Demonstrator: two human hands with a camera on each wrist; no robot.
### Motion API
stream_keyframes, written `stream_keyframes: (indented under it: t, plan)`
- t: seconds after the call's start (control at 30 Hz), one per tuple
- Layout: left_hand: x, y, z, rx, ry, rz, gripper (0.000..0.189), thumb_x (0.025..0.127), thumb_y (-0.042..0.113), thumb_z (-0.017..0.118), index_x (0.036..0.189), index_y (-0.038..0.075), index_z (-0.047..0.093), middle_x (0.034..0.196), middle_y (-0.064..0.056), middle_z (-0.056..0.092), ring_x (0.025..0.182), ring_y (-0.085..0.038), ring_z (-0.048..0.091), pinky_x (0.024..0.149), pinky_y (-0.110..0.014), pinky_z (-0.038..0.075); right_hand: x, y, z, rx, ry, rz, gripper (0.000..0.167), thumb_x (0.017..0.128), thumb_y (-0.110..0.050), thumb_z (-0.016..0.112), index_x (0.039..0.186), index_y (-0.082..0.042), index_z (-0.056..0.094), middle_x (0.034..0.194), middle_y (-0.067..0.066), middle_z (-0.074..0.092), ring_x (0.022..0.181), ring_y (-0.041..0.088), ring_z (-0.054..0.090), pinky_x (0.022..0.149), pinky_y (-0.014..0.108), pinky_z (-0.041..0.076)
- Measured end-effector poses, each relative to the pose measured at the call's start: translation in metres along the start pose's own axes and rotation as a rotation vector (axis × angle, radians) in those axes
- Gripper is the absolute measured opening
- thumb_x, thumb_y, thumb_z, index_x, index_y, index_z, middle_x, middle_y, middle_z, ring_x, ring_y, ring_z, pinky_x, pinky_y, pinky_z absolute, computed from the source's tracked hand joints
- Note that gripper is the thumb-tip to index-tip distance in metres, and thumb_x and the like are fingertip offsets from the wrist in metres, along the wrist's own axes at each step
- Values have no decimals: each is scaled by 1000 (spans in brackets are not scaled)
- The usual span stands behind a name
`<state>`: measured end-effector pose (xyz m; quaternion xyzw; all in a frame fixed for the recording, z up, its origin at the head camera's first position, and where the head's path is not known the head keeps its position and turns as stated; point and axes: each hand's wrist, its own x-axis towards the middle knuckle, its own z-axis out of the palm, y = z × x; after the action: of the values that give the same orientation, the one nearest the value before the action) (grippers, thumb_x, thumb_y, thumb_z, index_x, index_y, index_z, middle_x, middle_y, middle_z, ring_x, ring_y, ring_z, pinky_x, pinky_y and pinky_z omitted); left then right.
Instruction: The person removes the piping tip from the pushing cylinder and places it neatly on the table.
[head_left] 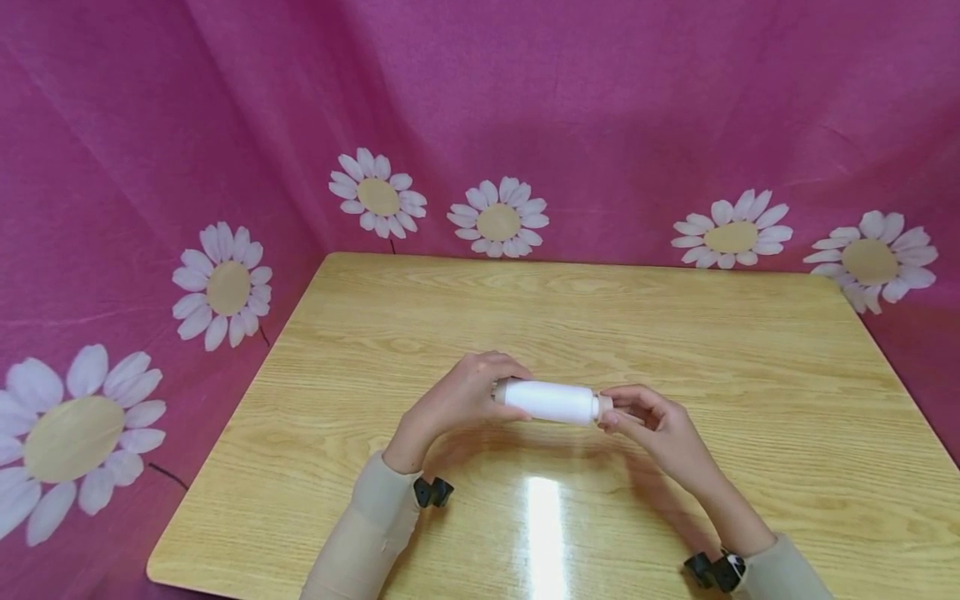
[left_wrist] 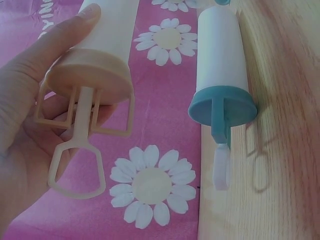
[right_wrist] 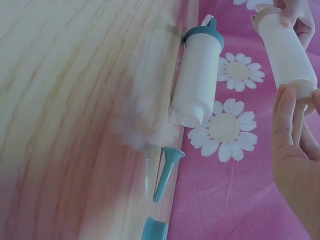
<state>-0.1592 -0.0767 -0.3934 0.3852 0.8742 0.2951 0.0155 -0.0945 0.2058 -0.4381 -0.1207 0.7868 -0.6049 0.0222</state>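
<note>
A white icing syringe point(head_left: 551, 402) with beige ends is held level above the wooden table. My left hand point(head_left: 472, 392) grips its plunger end, thumb along the white barrel point(left_wrist: 112, 30). Below that thumb are a beige cap point(left_wrist: 95, 75) with side finger loops and a pale plunger ring point(left_wrist: 77, 172). My right hand point(head_left: 663, 429) pinches the beige piece at the opposite end. In the right wrist view, a narrow beige nozzle point(right_wrist: 298, 120) shows between that hand's fingers, partly hidden by them.
Both wrist views show a second white syringe point(right_wrist: 197, 80) with a teal cap. Near it are a teal nozzle point(right_wrist: 167, 172) and a teal piece point(right_wrist: 155, 229), partly out of frame. A pink flowered cloth point(head_left: 600, 100) hangs around the table point(head_left: 525, 300).
</note>
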Motion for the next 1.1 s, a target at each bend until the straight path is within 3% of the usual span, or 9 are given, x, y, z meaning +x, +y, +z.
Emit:
stream_keyframes:
  t: [0.6, 0.87, 1.1]
  plan:
    - [-4, -3, 3, -4, 27, -14, 42, 73, 26, 87, 109, 10, 73, 108, -3, 73, 96, -15, 66, 83, -31, 55, -4, 5, -8, -56, 33, -23, 31, 94, -9, 64, 122, 2, 60, 99, -18, 68, 87, 1, 69, 77, 26, 59]
    - [-11, -4, 14, -55, 9, -31, 38, 78, 25, 83, 111, 10, 71, 110, -3, 71, 98, -14, 63, 88, -30, 55, -4, 6, -13, -43, 78, -32, 30, 94, -7, 63, 120, 6, 58, 96, -17, 68, 87, 0, 68, 76, 24, 59]
    - [-15, -6, 27, -42, -2, -9, 38, 77, 28, 83, 109, 10, 71, 108, -4, 71, 97, -14, 63, 88, -27, 54, -5, 7, -14, -30, 75, -39, 30, 93, -6, 63, 120, 6, 58, 95, -17, 69, 87, -1, 68, 76, 21, 58]
